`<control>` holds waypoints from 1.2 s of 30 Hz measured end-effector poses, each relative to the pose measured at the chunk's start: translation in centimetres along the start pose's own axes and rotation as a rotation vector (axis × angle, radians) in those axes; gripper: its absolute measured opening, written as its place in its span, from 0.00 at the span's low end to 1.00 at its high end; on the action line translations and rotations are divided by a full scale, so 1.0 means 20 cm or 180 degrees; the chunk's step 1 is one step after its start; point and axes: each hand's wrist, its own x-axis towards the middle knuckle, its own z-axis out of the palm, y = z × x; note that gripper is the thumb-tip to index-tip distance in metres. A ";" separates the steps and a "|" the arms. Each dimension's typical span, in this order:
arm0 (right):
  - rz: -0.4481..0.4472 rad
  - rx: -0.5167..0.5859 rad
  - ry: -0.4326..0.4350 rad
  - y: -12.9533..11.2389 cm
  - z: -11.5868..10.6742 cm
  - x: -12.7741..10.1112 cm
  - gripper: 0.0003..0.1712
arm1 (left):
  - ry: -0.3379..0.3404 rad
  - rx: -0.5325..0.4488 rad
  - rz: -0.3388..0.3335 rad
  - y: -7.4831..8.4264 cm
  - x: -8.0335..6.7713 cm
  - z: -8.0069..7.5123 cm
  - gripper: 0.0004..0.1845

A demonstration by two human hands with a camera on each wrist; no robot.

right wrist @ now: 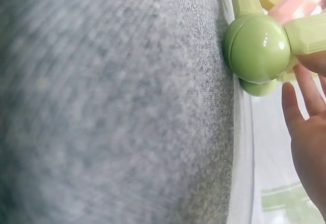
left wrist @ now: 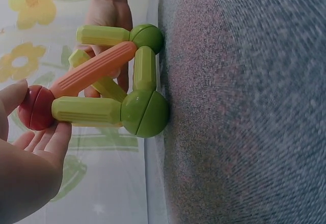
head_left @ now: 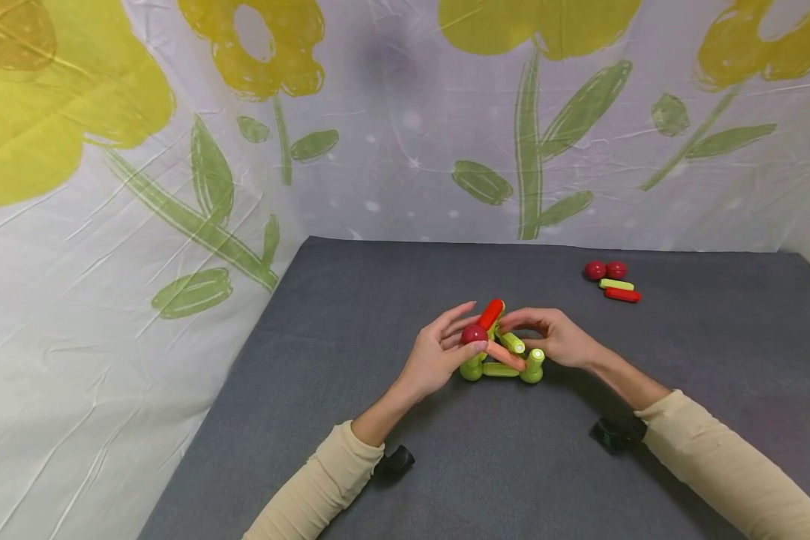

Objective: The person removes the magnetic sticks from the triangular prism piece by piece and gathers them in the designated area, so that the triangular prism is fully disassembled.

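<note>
Cream sleeves [head_left: 324, 480] nearest camera, forearms angled in over grey bench [head_left: 378, 300]. Left hand [head_left: 439, 352] pinches red ball [head_left: 475, 334] at apex of rod-and-ball frame [head_left: 502, 352], mid-bench. Right hand [head_left: 556, 337] pinches upper rods, likely steadying frame. Spare pieces [head_left: 613, 281] far right, well apart.
</note>
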 end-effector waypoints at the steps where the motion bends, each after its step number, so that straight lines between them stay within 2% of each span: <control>1: -0.0004 -0.0035 0.0004 0.00 0.00 0.00 0.23 | 0.0001 -0.0003 -0.0005 0.00 0.00 0.00 0.32; 8: -0.0052 -0.0268 0.0140 -0.01 0.01 0.00 0.24 | 0.0004 -0.0017 -0.0020 0.00 0.00 0.00 0.32; 14: -0.0127 -0.0321 0.0246 -0.01 0.00 -0.01 0.25 | -0.0003 -0.0021 -0.0007 -0.01 0.00 0.00 0.32; 26: -0.0157 -0.0381 0.0211 -0.03 0.01 -0.02 0.27 | 0.0016 -0.0008 -0.0022 -0.01 0.00 0.00 0.32; 32: -0.0079 -0.0198 0.0319 -0.03 -0.01 -0.05 0.27 | 0.0012 -0.0017 -0.0056 -0.01 0.00 0.00 0.33; 36: 0.0066 -0.0115 0.0517 -0.02 -0.04 -0.08 0.27 | 0.0037 -0.0007 -0.0066 -0.01 0.00 0.00 0.33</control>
